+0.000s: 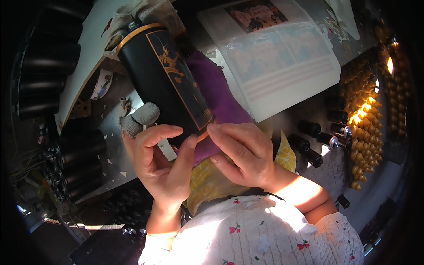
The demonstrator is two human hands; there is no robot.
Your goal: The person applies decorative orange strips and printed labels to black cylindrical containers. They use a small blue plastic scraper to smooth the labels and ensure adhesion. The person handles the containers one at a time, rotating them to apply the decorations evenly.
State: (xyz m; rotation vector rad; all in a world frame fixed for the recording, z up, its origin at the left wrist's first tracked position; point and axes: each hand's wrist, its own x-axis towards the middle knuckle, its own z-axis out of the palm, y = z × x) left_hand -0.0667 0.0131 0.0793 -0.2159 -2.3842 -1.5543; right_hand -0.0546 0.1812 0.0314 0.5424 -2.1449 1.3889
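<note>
A black cylinder with gold bands at its ends lies slanted in front of me, a dark picture panel with gold figures along its side. Beneath it is a purple cloth. At its near end my left hand is held with thumb and forefinger curved and apart, nothing visible between them. Grey cloth covers sit on its other fingertips. My right hand touches the near gold rim, thumb and forefinger pinched close together. Whatever is in that pinch is too small to make out.
A sheet of printed pictures under translucent paper lies at the far right. Crumpled grey cloth surrounds the cylinder's far end. Black cylinders line the left; small black tubes and stacked gold pieces stand right. Yellow patterned fabric covers my lap.
</note>
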